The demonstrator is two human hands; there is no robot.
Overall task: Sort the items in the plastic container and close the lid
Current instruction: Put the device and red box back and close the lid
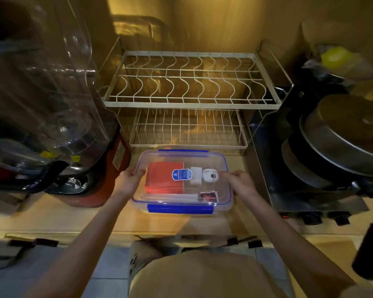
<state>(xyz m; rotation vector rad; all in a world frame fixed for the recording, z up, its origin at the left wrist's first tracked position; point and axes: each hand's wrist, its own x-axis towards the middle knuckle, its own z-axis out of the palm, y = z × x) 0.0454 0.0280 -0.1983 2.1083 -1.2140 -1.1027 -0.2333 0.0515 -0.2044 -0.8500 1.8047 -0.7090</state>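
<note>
Plastic container (182, 181) sits on the wooden counter (121, 220), near the front edge, right in front of the wire dish rack (190, 82). A blender (52, 104) stands to the left, a stack of metal pans (342, 143) to the right.

Clear lid (181, 155) lies on top of the box. The blue clip on the near side (180, 208) looks pressed down; the far clip (183, 150) shows only as a thin blue line, so I can't tell if it is latched.

Inside, seen through the lid: an orange box (164, 178) on the left, a small white block (196, 176) in the middle, a round white case (210, 175) to its right, and something small and red (209, 197) at the near right corner.

My left hand (128, 180) curls over the left short edge, fingers on the lid rim. My right hand (239, 182) rests on the lid toward the right edge, fingers spread and pressing flat, gripping nothing.

Handling, my guess: thin, slick plastic that flexes in the middle. Contents look light and loose and would likely slide if I tipped it. Best hold is at the stiff rim and corners, both short ends, kept level. Press at the edges, not the centre, to seat the seal.
</note>
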